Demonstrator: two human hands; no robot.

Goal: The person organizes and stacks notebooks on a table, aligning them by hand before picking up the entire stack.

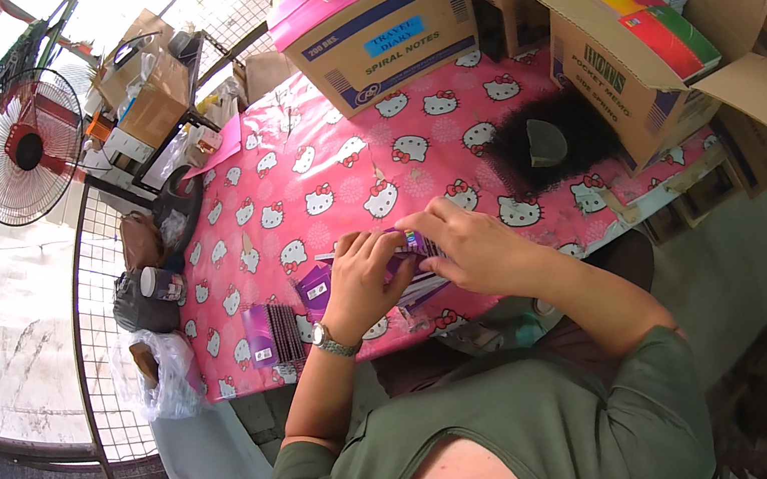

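Observation:
A small purple notebook (417, 243) is between my two hands over the near edge of the table. Bent round its left side are the fingers of my left hand (362, 275). My right hand (482, 246) grips its right end with thumb and fingertips. Underneath, more purple notebooks (315, 291) lie on the pink tablecloth (290, 188), partly hidden by my hands. To the left of my left wrist sits a fanned stack of purple spiral notebooks (271, 334).
Farther back stand a cardboard box (385, 47) with pink sheets on it and an open carton (622, 87) of colourful notepads. A black fuzzy mat (518, 161) bears a grey half-round piece (546, 145). At left are a fan (28, 150) and a clear plastic bag (163, 375).

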